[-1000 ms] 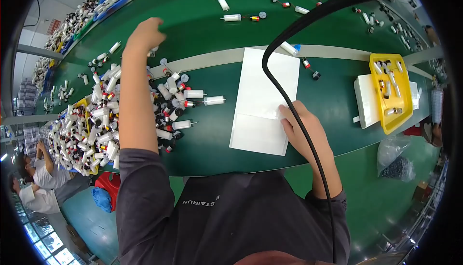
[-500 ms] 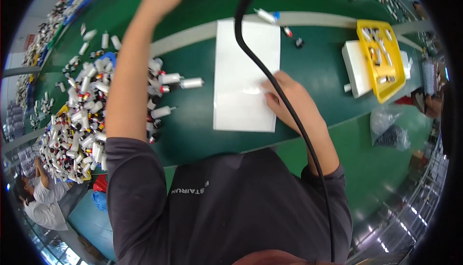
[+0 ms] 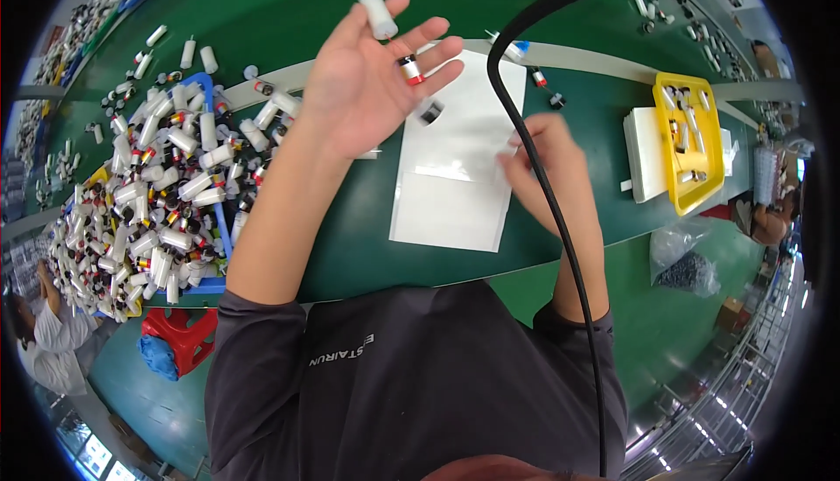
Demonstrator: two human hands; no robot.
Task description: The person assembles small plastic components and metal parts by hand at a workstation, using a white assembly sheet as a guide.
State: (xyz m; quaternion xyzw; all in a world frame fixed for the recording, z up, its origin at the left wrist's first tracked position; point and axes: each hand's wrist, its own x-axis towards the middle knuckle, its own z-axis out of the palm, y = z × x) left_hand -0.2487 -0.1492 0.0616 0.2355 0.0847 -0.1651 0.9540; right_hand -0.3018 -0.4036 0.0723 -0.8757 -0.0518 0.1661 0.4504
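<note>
My left hand (image 3: 354,87) is raised palm up over the bench, its fingers spread around several small parts. A white cylinder (image 3: 378,15) with a thin tip rests between thumb and forefinger. A small red, white and black piece (image 3: 410,70) sits between the fingers. By the little finger, a dark-and-clear cap (image 3: 430,112) appears over the white sheet; whether it touches the hand I cannot tell. The flat white sheet (image 3: 451,214), partly glossy, lies on the green bench. My right hand (image 3: 551,161) is bent at the sheet's right edge, blurred and partly behind a black cable.
A large heap of similar white cylinders and caps (image 3: 162,192) spills over a blue tray (image 3: 222,218) at left. A yellow tray (image 3: 715,153) with some parts rests on a white box (image 3: 646,155) at right. The black cable (image 3: 523,122) crosses the view. Loose parts lie beyond the sheet.
My left hand has come back from the far side, now palm up with parts among its fingers. My right hand has shifted slightly right. The cable has swung right.
</note>
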